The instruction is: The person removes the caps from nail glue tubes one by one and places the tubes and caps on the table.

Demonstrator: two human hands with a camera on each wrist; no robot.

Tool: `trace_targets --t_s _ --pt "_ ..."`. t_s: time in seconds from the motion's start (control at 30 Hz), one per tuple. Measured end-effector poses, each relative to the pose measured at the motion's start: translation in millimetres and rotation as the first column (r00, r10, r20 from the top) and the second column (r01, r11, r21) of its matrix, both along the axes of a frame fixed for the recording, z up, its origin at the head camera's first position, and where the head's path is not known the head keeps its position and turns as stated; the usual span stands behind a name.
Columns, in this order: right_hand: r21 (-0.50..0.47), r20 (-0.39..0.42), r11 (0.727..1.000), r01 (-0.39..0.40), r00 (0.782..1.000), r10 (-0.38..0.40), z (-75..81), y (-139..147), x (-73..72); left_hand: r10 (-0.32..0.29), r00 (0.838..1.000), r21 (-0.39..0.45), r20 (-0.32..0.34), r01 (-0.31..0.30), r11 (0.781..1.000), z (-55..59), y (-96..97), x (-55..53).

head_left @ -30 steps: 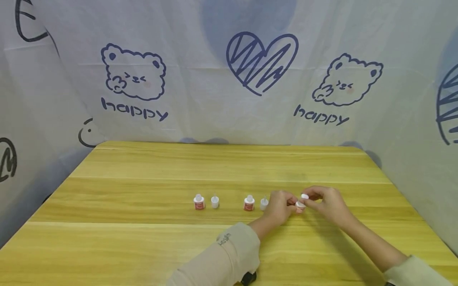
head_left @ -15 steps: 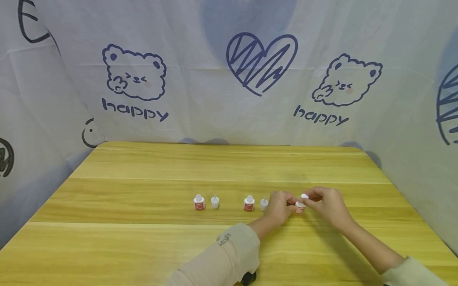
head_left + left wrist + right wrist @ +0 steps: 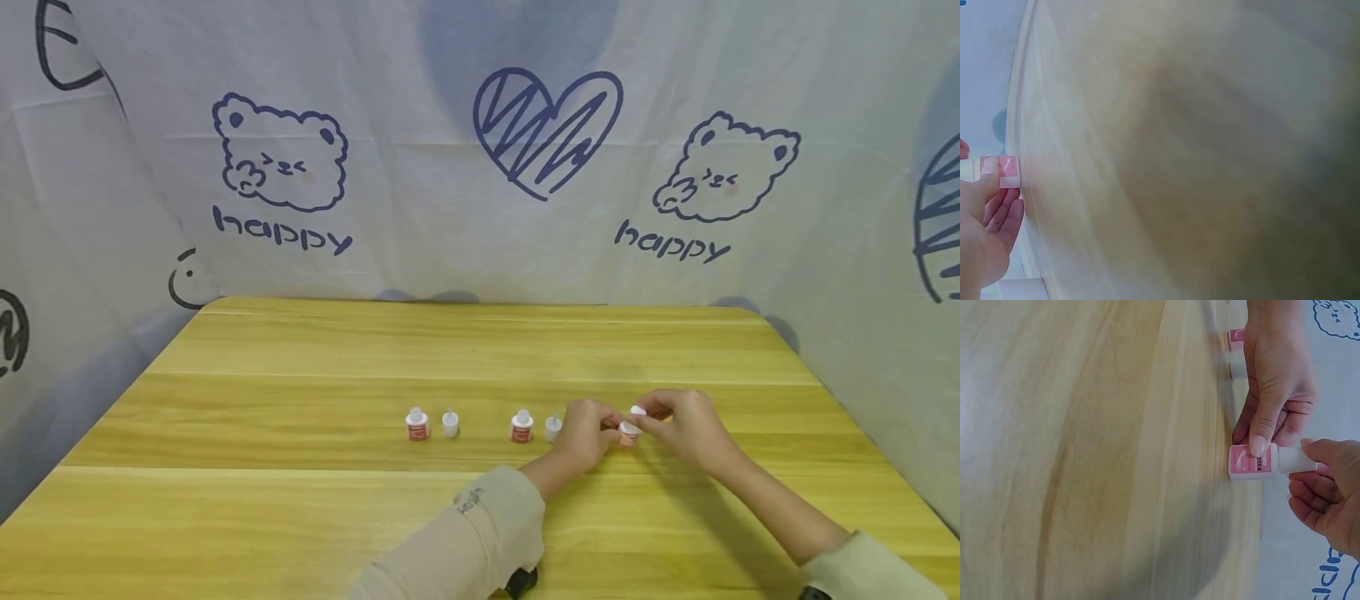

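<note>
My left hand (image 3: 585, 432) pinches a small white glue-type bottle (image 3: 1249, 464) with a pink label between thumb and fingers, at the right of the table. The right hand (image 3: 692, 427) grips the bottle's white cap (image 3: 1296, 460) by thumb and fingertips. In the right wrist view the cap lines up with the bottle's neck. The bottle stands upright, its base at the tabletop. In the left wrist view, the left thumb lies across the pink label (image 3: 1009, 166). Just left of the left hand is a loose white cap (image 3: 553, 429), partly covered by it.
A similar bottle (image 3: 521, 428) with a bare white nozzle stands farther left. Beyond it are another loose cap (image 3: 450, 425), upturned with a thin pin, and another open bottle (image 3: 417, 426). A printed cloth (image 3: 420, 225) hangs behind the wooden table (image 3: 315, 508).
Both hands keep their holds on the bottle and cap in the same spot. Only a very slight shift of the right hand and forearm shows.
</note>
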State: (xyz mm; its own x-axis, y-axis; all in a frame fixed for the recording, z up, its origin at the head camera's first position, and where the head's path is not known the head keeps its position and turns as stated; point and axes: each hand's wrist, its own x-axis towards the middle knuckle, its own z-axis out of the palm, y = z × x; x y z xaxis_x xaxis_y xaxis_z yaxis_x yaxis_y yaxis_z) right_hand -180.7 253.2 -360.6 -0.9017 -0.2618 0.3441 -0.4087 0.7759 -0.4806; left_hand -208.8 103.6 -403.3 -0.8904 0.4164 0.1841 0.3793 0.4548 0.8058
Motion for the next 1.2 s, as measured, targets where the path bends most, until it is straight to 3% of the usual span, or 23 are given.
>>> trace_targets --t_s 0.77,0.97,1.2 --pt "0.058 0.049 0.992 -0.114 0.993 0.111 9.4 5.7 -3.8 0.007 1.000 -0.008 0.010 -0.007 1.000 3.3 -0.5 -0.4" --pt "0.024 0.067 0.996 -0.091 0.994 0.089 6.8 5.4 -3.3 0.012 0.999 -0.005 0.040 -0.012 1.000 3.5 0.0 0.6" --pt "-0.011 0.048 1.000 -0.002 0.999 0.002 4.0 0.1 -2.4 0.008 0.999 0.011 0.045 -0.008 1.000 2.2 0.5 0.4"
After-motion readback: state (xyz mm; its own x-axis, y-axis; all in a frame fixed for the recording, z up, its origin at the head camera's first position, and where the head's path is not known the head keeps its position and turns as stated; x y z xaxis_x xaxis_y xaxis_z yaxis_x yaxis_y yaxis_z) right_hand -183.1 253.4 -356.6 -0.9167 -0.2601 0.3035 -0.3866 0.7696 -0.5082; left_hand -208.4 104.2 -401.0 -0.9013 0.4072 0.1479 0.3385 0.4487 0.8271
